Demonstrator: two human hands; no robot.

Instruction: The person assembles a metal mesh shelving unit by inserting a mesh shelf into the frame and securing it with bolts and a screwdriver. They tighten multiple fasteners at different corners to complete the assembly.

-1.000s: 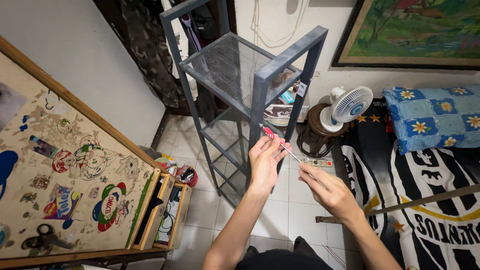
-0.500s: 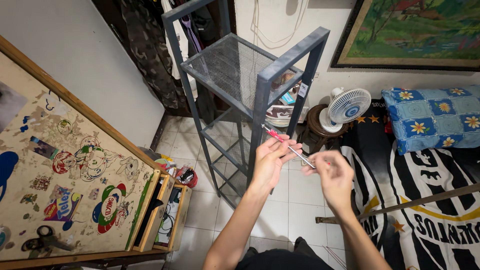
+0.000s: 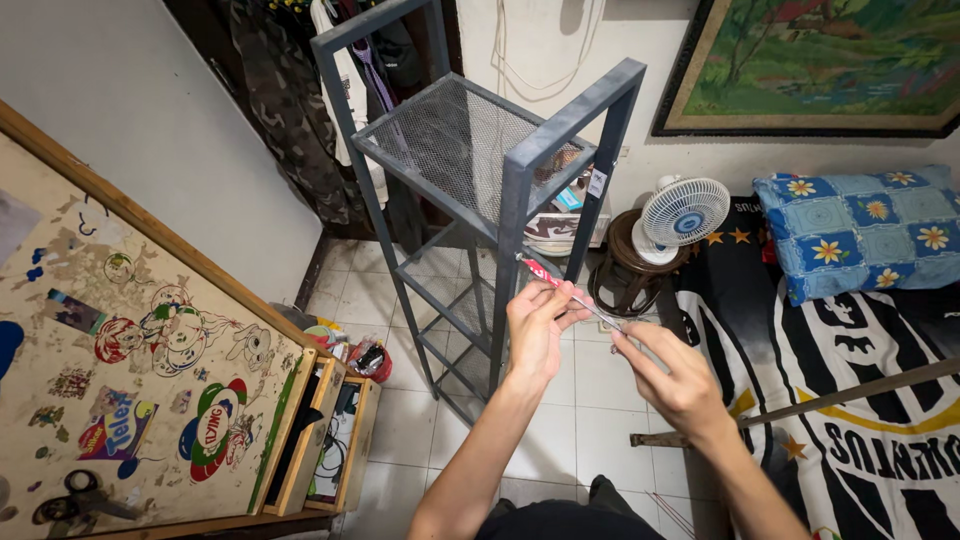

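Right hand (image 3: pixel 675 375) lower along pen (image 3: pixel 570 293)

The middle of the thin red-ended stick (image 3: pixel 560 285) is hidden under the left hand (image 3: pixel 535 330), and its clear end blurs into the right hand's fingers (image 3: pixel 640 345). The painting (image 3: pixel 820 60), upper right, is cut by the frame's edge.
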